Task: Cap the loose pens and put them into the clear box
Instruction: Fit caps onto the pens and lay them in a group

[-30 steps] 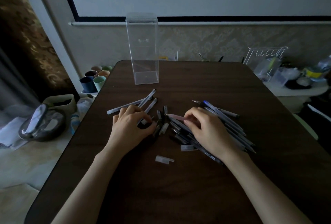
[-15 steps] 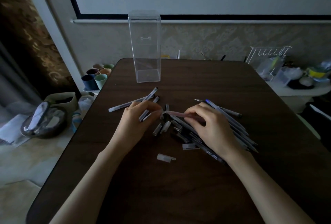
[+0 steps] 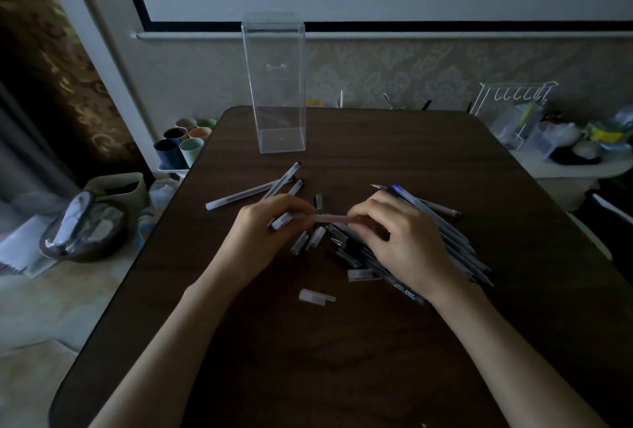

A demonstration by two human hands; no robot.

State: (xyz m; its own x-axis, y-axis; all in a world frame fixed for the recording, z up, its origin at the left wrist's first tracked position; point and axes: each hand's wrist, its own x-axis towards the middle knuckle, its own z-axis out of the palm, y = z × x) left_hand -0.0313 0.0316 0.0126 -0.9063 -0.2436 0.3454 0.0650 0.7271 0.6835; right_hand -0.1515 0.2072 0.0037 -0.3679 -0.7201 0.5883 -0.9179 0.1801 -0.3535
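Observation:
A pink pen (image 3: 330, 218) is held level between both hands above the dark table (image 3: 342, 359). My right hand (image 3: 397, 239) grips its right part. My left hand (image 3: 260, 232) pinches its left end, where a cap seems to sit, and a pale pen (image 3: 282, 220) lies under those fingers. A pile of loose pens (image 3: 445, 232) lies beneath and right of my right hand. Loose caps (image 3: 317, 296) lie in front and between the hands. The tall clear box (image 3: 275, 85) stands upright at the far edge, open top, nothing visible inside.
Three pale pens (image 3: 253, 191) lie left of centre, beyond my left hand. Coloured cups (image 3: 185, 145) stand off the table's left edge. A white wire rack (image 3: 510, 99) and cluttered items sit on a side surface at right. The table's left edge runs diagonally.
My right hand has lifted the pink pen from the pile. My left hand has risen from the caps and come onto the pen's left end.

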